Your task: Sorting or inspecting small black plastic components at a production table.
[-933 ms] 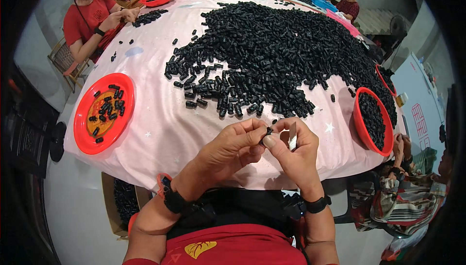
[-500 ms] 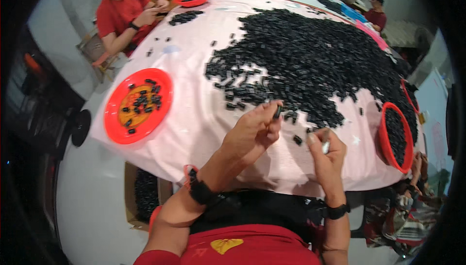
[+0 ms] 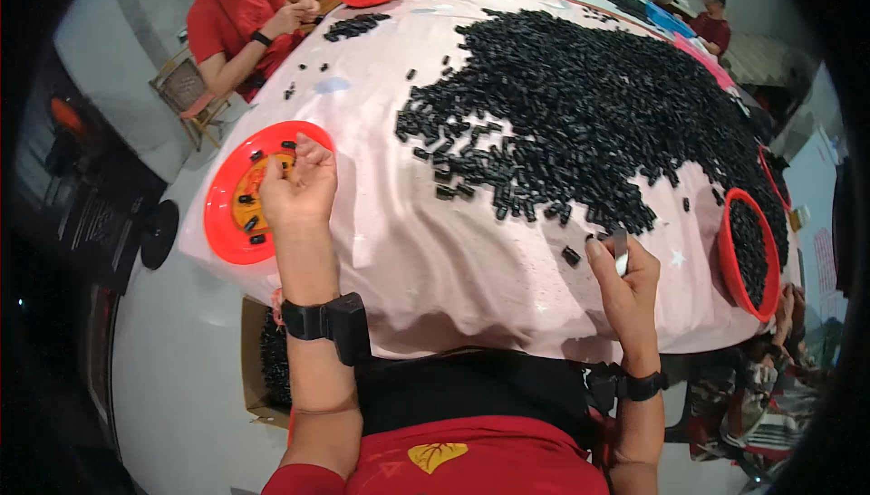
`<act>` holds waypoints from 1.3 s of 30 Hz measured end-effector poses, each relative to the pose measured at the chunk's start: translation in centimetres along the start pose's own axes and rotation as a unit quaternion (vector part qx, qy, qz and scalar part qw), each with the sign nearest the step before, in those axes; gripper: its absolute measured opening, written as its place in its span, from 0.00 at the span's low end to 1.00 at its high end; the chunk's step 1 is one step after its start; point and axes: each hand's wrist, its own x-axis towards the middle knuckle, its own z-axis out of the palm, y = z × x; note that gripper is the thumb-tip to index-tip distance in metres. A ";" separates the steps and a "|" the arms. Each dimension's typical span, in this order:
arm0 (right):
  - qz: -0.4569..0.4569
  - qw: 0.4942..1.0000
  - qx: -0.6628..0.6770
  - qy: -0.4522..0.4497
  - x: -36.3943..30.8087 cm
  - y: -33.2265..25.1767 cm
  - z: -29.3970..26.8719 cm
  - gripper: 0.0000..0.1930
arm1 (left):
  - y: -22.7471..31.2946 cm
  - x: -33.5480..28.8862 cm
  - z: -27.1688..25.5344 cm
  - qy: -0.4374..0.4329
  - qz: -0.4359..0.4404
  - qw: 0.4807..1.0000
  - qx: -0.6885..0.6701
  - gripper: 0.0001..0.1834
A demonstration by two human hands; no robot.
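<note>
My left hand (image 3: 304,185) hangs over the right side of a red plate (image 3: 222,210) with a yellow-orange middle. Its thumb and curled fingers are apart, and I see nothing between them. Several small black cylindrical pieces (image 3: 252,223) lie on the plate, partly hidden by this hand. Near the table's front edge my right hand (image 3: 627,279) is closed on a small knife (image 3: 621,255) with a short metal blade and a whitish handle. One loose black piece (image 3: 571,256) lies on the cloth just left of my right thumb.
A wide heap of black pieces (image 3: 580,105) covers the middle and far right of the pink cloth (image 3: 408,287). A red basin (image 3: 772,291) full of them stands at the right edge. Below the table is a cardboard box (image 3: 256,359). A co-worker in red (image 3: 231,28) sits far left.
My left hand has swung left from the heap to the red plate, and the black piece it held no longer shows in it. My right hand has stayed nearly in place with the knife.
</note>
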 end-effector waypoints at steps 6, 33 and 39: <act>-0.023 0.995 -0.029 0.093 0.6 1.1 -2.2 0.10 | -12.1 -5.1 -2.0 -0.250 -0.129 0.786 0.550 0.13; -0.066 0.998 0.019 0.003 0.0 -0.2 -1.6 0.08 | -15.5 -9.9 -4.9 -0.270 -0.415 0.716 0.492 0.20; -0.055 0.996 -0.037 -0.062 -0.4 -0.5 -1.3 0.10 | -15.4 -10.4 -4.7 -0.264 -0.452 0.720 0.456 0.18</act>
